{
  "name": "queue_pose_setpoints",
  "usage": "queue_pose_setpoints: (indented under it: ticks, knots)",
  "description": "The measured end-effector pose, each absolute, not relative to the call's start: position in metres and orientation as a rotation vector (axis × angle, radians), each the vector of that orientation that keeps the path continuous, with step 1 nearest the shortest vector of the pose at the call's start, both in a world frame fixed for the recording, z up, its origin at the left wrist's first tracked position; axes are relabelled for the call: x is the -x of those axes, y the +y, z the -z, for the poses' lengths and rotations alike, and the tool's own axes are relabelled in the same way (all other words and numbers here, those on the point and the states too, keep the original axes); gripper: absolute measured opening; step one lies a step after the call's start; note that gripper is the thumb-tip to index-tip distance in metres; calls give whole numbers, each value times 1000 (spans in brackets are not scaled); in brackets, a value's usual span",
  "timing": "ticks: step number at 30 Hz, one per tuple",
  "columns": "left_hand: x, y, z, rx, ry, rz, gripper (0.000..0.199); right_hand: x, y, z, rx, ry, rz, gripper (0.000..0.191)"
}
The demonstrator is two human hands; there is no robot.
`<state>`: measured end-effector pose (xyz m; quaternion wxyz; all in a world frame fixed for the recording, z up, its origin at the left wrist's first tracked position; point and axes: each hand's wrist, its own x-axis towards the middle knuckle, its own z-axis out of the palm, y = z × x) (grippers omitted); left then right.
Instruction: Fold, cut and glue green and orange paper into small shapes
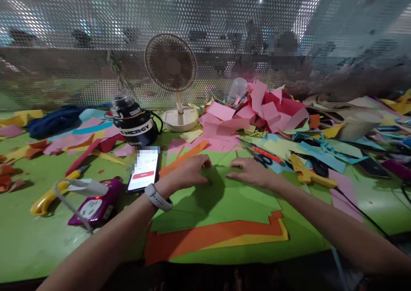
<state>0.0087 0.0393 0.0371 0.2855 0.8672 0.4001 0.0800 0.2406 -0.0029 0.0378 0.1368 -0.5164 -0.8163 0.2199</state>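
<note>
In the middle, the left hand [194,171] and right hand [252,172] are on green paper [221,203]. Orange paper [180,241] peeks out below. A round fan [171,64] stands at upper left of center. A lit phone [144,169] lies left of the hands.

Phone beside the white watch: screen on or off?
On. The phone has a bright white display with dark digits and a red bar on it.

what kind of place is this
Probably a shared craft workspace: coloured paper scraps heaped on a green table, a yellow glue gun and scissors.
</note>
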Motion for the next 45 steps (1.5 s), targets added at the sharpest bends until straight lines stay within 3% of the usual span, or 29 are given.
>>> queue_pose_setpoints:
  ticks: [3,5,9,14,17,22,26,29,33,38,45]
  knots:
    - [-6,38,-39,-2187,1104,-378,66,-254,1,-48,1494,-2204,-799,33]
    - [-7,38,-40,-2109,1195,-418,71,-269,10,-53,1535,-2074,-768,39]
    - [-13,35,-32,-2221,1313,-297,56,-304,33,-56,1825,-1806,-387,44]
    - [-19,32,-16,-2358,1242,-319,41,-315,48,-55,1984,-1649,-36,37]
    - [-20,35,-12,-2307,1241,-325,40,-297,46,-49,1784,-2028,102,42]
    - [-20,36,-10,-2208,1222,-414,35,-262,45,-35,1192,-2717,-89,45]
    - [-17,35,-20,-2365,1150,-608,23,-259,40,-48,1089,-2683,-7,16]
    - [-14,34,-37,-2705,1082,-843,7,-263,23,-63,967,-2491,255,19]
    - [-15,19,-41,-3060,929,-934,17,-264,-9,-50,975,-2415,548,26]
    - [-19,-5,-8,-3094,727,-440,18,-262,-35,-1,1067,-2664,357,26]
    - [-21,-4,4,-2683,932,-586,24,-259,-38,4,1246,-2501,-27,17]
